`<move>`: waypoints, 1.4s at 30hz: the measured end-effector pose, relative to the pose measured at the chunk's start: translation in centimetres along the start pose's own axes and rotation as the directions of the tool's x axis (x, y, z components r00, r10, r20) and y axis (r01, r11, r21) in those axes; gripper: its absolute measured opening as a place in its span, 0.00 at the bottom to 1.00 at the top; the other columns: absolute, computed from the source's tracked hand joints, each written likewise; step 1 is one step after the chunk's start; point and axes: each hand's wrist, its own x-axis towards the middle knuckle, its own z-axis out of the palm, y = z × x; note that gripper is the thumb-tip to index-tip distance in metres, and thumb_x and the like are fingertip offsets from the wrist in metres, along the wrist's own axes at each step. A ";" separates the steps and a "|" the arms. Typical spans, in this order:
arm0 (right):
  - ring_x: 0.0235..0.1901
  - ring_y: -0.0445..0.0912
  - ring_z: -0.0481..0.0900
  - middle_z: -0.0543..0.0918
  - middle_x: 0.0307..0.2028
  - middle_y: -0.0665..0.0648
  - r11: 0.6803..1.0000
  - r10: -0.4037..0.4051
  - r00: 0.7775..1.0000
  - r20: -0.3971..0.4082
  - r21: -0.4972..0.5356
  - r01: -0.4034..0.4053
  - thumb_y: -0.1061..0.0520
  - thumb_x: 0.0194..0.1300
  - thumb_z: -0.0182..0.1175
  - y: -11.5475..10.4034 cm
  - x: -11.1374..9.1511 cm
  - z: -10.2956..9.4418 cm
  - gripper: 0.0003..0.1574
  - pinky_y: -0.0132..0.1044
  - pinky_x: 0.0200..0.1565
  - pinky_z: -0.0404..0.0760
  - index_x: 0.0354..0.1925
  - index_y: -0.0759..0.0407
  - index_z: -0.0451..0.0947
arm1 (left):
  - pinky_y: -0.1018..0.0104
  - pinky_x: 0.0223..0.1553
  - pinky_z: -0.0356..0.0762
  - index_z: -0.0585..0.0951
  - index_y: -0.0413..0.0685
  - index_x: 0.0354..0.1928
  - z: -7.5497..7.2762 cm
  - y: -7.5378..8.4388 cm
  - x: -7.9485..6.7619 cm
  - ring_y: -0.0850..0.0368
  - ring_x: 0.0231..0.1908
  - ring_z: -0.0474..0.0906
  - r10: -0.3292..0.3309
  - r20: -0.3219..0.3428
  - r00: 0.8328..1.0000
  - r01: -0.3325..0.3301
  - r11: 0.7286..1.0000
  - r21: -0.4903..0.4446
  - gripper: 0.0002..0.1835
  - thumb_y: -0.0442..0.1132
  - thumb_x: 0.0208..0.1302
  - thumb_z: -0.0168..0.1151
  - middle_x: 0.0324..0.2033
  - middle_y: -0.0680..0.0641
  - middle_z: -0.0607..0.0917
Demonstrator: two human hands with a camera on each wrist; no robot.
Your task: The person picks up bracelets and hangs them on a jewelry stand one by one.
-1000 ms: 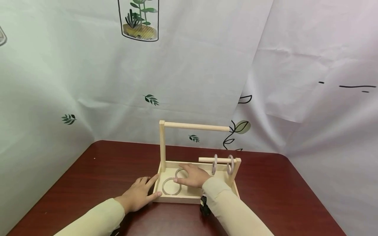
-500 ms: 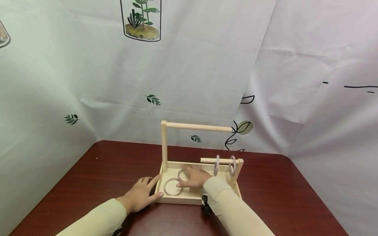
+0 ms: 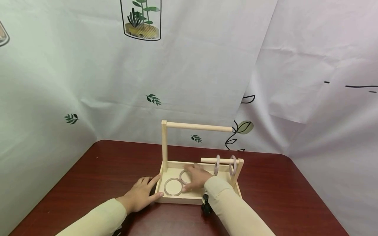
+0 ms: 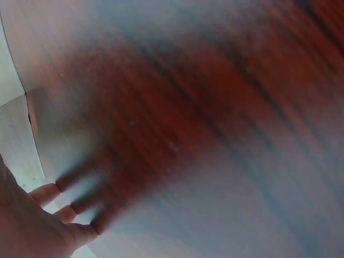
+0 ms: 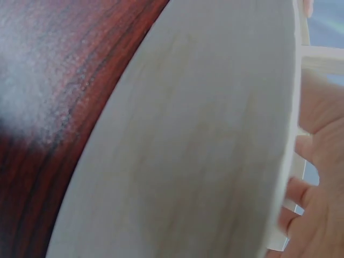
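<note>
A pale wooden tray stand [image 3: 164, 144] sits on the table, with two posts each bearing a rod. My left hand [image 3: 138, 195] rests at the tray's left end, fingers spread, with index finger and thumb touching its edge. Over the tray floor is my right hand [image 3: 198, 177], thumb and fingers apart and bent down over a greyish-lilac ring [image 3: 180, 177], partly hidden beneath the hand. A second ring [image 3: 165, 186] lies flat, just nearer and to the left. Two more rings hang on the short lower rod [image 3: 208, 160]: one ring [image 3: 217, 165] midway, another ring [image 3: 233, 165] by the post.
The long upper rod [image 3: 198, 126] spans above the tray from the tall left post, its right end free. A dark red wooden table [image 3: 124, 160] lies beneath. Behind hangs a white printed cloth [image 3: 200, 65]. The tray's front wall [image 5: 204, 134] fills the right wrist view.
My right thumb has moved rightward and the fingers have drawn in. The partly covered ring has slid slightly right. My left hand keeps its place at the tray.
</note>
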 end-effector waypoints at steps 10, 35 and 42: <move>0.55 0.60 0.67 0.69 0.54 0.63 1.000 0.017 0.999 -0.039 -0.009 -0.018 0.47 0.36 0.82 0.1 0.2 0.3 0.57 0.49 0.55 0.73 0.65 0.56 0.70 | 0.31 0.58 0.58 0.59 0.56 0.74 0.0 0.0 -0.1 0.30 0.63 0.61 0.001 0.000 1.000 -0.001 1.000 -0.010 0.41 0.67 0.64 0.51 0.60 0.34 0.69; 0.57 0.60 0.63 0.73 0.54 0.66 0.987 0.154 0.988 -0.026 0.050 -0.152 0.50 0.37 0.82 -1.0 -0.1 -0.1 0.51 0.51 0.60 0.65 0.58 0.66 0.74 | 0.31 0.58 0.56 0.58 0.55 0.74 0.0 0.0 -0.1 0.29 0.64 0.59 0.012 0.009 1.000 -0.012 1.000 -0.017 0.41 0.67 0.66 0.49 0.60 0.33 0.68; 0.54 0.57 0.69 0.79 0.48 0.62 0.992 0.127 0.992 -0.014 0.007 -0.127 0.49 0.38 0.81 -0.8 0.1 -0.2 0.45 0.46 0.56 0.70 0.53 0.66 0.78 | 0.30 0.59 0.56 0.58 0.54 0.74 0.0 0.0 0.0 0.29 0.64 0.59 0.004 0.018 1.000 -0.004 1.000 -0.017 0.41 0.67 0.66 0.49 0.60 0.33 0.68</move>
